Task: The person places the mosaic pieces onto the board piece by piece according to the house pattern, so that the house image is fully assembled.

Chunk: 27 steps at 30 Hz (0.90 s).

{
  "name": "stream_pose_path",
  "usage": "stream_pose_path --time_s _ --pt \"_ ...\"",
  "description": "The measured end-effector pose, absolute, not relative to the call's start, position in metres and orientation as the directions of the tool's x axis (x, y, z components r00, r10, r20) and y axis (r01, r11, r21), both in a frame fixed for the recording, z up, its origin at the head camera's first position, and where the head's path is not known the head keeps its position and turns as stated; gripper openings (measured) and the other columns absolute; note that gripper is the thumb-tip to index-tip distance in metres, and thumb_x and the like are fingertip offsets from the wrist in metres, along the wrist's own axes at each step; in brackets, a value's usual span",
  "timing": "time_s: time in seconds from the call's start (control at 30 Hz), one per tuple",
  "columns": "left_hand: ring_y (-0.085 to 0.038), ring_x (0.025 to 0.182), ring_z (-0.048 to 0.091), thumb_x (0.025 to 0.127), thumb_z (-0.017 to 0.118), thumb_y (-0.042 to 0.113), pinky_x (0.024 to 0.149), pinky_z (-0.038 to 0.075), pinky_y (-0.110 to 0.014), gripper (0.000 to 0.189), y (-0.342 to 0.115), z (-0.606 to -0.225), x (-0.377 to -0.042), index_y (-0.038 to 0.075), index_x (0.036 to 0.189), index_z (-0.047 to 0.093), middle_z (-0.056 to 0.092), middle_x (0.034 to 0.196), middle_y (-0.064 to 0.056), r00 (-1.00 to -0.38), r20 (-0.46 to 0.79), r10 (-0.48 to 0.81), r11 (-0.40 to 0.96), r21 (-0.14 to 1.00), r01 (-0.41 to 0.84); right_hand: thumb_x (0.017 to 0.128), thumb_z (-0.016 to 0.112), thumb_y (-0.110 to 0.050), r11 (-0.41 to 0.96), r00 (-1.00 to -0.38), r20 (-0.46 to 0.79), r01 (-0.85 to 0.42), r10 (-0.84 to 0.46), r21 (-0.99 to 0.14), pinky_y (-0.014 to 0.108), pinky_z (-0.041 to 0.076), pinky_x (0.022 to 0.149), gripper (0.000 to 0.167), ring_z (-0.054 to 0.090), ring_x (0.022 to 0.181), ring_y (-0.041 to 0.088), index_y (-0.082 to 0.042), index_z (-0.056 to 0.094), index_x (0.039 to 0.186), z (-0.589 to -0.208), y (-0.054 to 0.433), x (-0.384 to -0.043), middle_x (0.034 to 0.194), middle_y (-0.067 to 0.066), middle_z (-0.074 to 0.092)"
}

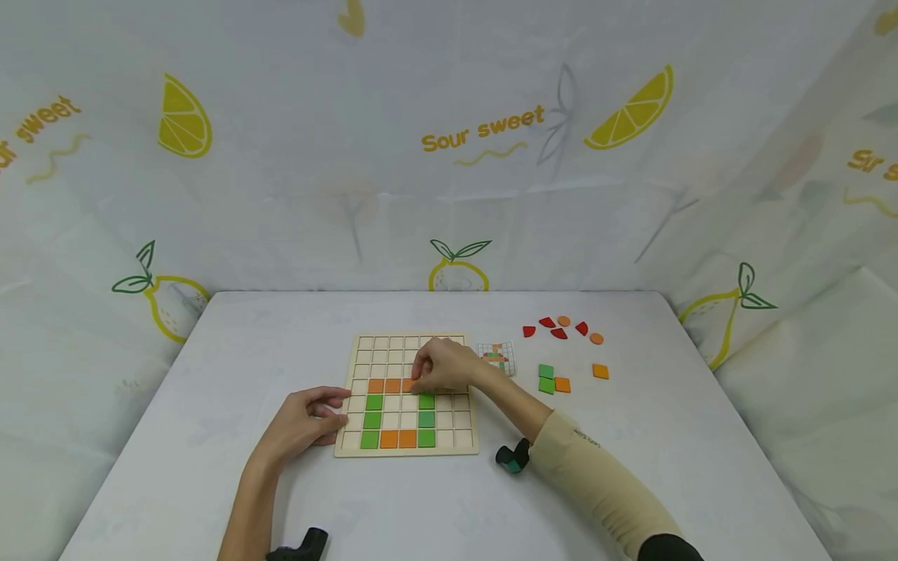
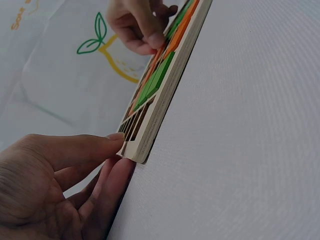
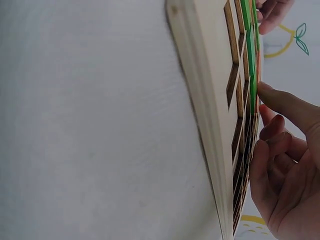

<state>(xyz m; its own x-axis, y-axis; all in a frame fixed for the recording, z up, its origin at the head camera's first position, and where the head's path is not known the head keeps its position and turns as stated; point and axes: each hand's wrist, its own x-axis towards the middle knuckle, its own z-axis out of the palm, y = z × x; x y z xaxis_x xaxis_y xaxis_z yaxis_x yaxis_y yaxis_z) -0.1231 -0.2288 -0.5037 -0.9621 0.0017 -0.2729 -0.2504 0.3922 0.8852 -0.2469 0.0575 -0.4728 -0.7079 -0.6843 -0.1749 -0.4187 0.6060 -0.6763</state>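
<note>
A wooden grid board (image 1: 456, 441) lies on the white table, several cells filled with green tiles (image 1: 372, 421) and orange tiles (image 1: 397, 439). My left hand (image 1: 303, 421) holds the board's left edge; in the left wrist view its thumb (image 2: 102, 150) is on the top near a corner, with the fingers against the side. My right hand (image 1: 445, 365) reaches over the board from the right. Its thumb and fingertips are at an orange tile (image 1: 408, 385) at the right end of an orange row, partly hiding it.
Right of the board lies a small pattern card (image 1: 496, 357). Loose green tiles (image 1: 546, 378) and orange tiles (image 1: 600, 372) lie farther right, with red wedges (image 1: 558, 333) and orange discs (image 1: 596, 339) behind. A black-and-teal object (image 1: 513, 456) shows by the right forearm.
</note>
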Motion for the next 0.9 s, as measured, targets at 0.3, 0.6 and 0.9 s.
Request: stream_pose_path --time_s 0.3,0.6,0.9 --pt "-0.018 0.093 0.064 0.090 0.082 0.006 0.068 0.068 -0.032 0.049 -0.230 -0.505 -0.123 0.003 0.138 0.071 0.065 0.122 -0.014 -0.959 -0.283 -0.001 0.391 0.883 -0.261 0.093 0.087 -0.025 0.620 -0.716 -0.179 -0.417 -0.674 -0.665 0.019 0.046 0.067 0.011 0.056 0.069 0.004 -0.017 0.080 0.091 -0.476 0.058 -0.246 0.074 -0.008 0.066" --pt "-0.018 0.093 0.065 0.091 0.083 0.007 0.069 0.068 -0.032 0.049 -0.230 -0.506 -0.123 0.004 0.139 0.071 0.065 0.123 -0.013 -0.956 -0.292 -0.008 0.395 0.878 -0.271 0.093 0.086 -0.024 0.619 -0.717 -0.182 -0.412 -0.673 -0.668 0.020 0.041 0.065 0.013 0.050 0.064 0.005 -0.016 0.077 0.097 -0.475 0.058 -0.245 0.070 -0.009 0.058" --pt "-0.018 0.094 0.064 0.091 0.083 0.008 0.069 0.068 -0.031 0.050 -0.230 -0.507 -0.124 0.004 0.139 0.070 0.065 0.123 -0.013 -0.958 -0.285 -0.001 0.400 0.878 -0.262 0.095 0.083 -0.024 0.587 -0.728 -0.133 -0.415 -0.672 -0.695 0.020 0.044 0.066 0.011 0.054 0.070 0.007 -0.015 0.078 0.098 -0.471 0.068 -0.247 0.077 -0.006 0.063"
